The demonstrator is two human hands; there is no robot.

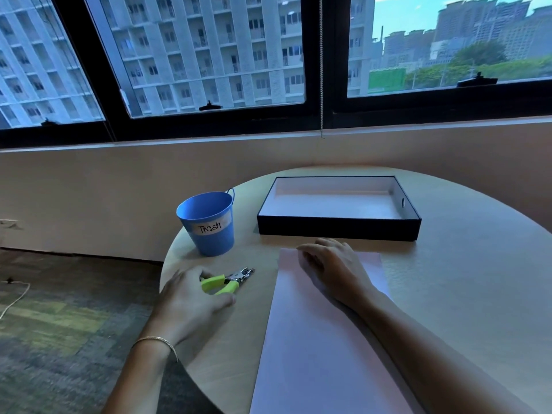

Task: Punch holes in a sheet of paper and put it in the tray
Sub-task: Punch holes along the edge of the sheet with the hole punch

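A white sheet of paper (313, 339) lies flat on the round table, running from the near edge toward the tray. My right hand (331, 267) rests palm down on its far end, fingers curled at the far left corner. Left of the sheet lies a hole punch (228, 282) with green handles and a metal head pointing right. My left hand (191, 300) sits on the handles, fingers wrapping them, the punch still on the table. A black tray (337, 230) with a white inside stands beyond the paper with nothing in it.
A blue bucket (209, 222) labelled "Trash" stands at the table's left, just behind the punch. The round wooden table (463, 279) ends close to my left hand. A wall and windows lie behind; carpet floor with a cord is at the left.
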